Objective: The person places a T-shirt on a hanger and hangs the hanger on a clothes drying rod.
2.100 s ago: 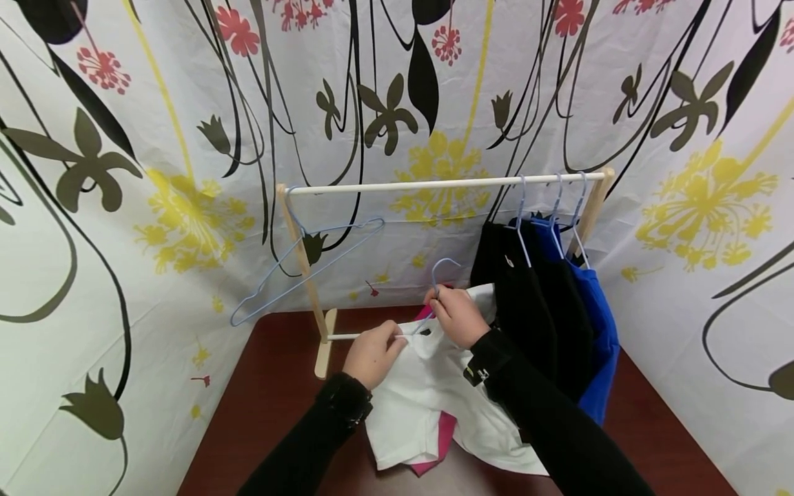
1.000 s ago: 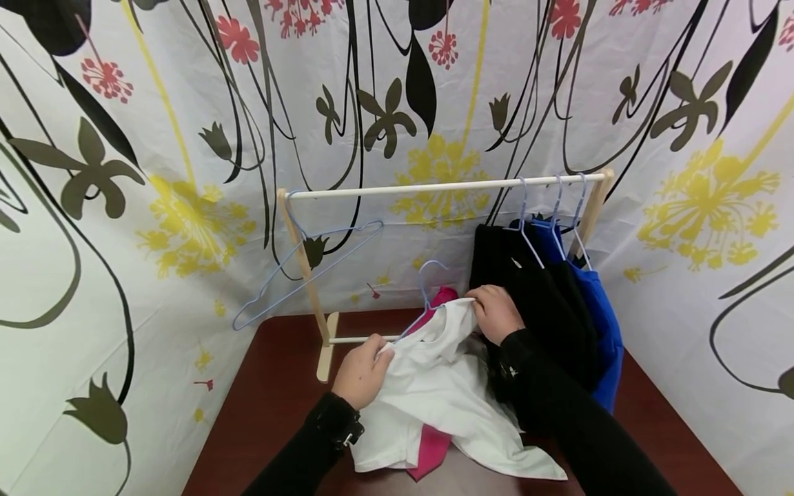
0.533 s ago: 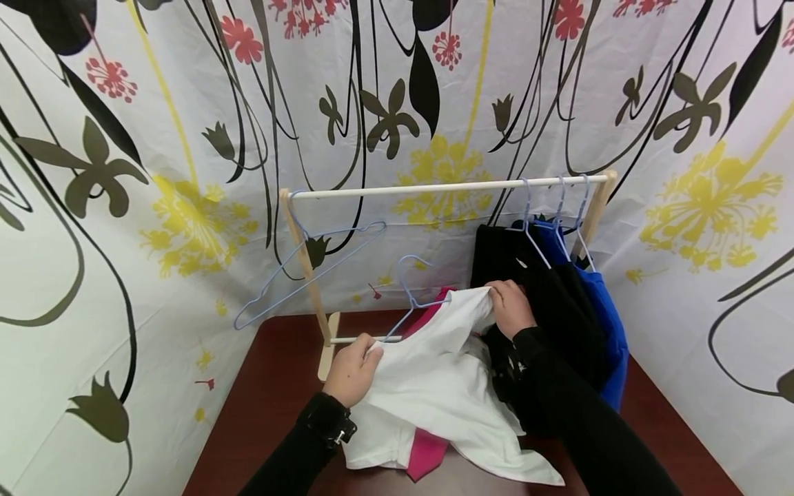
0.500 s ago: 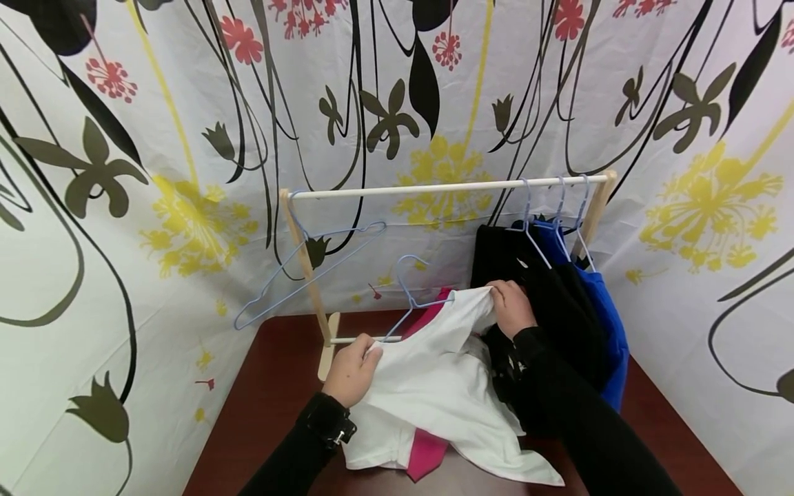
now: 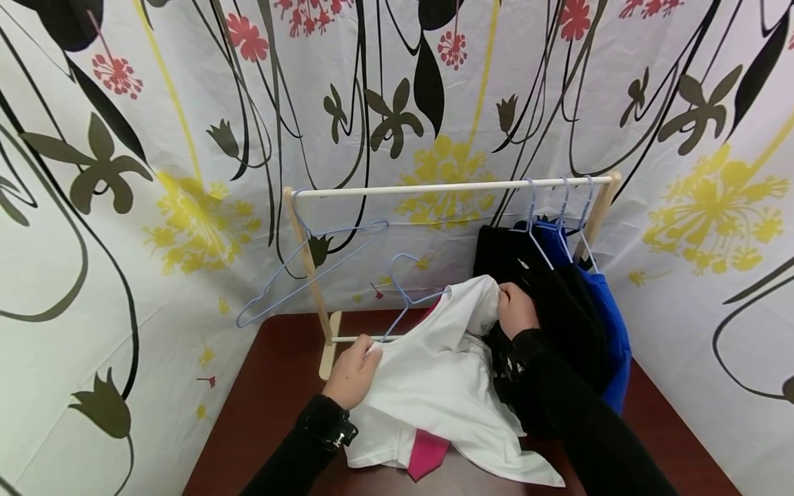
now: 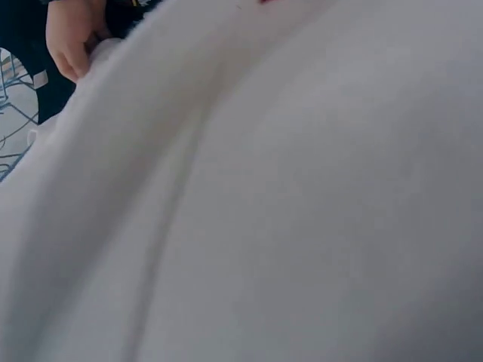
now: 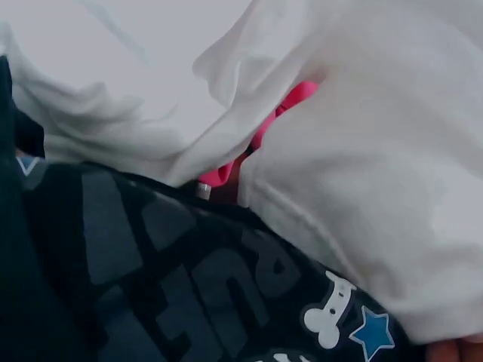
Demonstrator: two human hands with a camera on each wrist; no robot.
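A white shirt [image 5: 440, 375] hangs on a light blue wire hanger [image 5: 406, 289] above the dark red table [image 5: 273, 399]. My left hand [image 5: 353, 368] pinches the shirt's left shoulder. My right hand [image 5: 515, 310] grips its right shoulder, beside the black garment [image 5: 558, 310]. White cloth [image 6: 302, 196] fills the left wrist view, with the right hand's fingers [image 6: 68, 38] at the top left. The right wrist view has white cloth [image 7: 362, 151], a bit of pink cloth [image 7: 279, 113] and a black printed garment [image 7: 189, 279].
A small wooden clothes rack [image 5: 446, 186] stands at the back of the table. An empty blue hanger [image 5: 304, 269] hangs at its left end. Black and blue garments [image 5: 604, 324] hang at its right end. A pink garment [image 5: 428, 455] lies under the white shirt. Flowered curtain [image 5: 155, 138] surrounds the table.
Both hands moved out from the collar to the shirt's shoulders and raised it a little; the hanger's hook has swung left and up.
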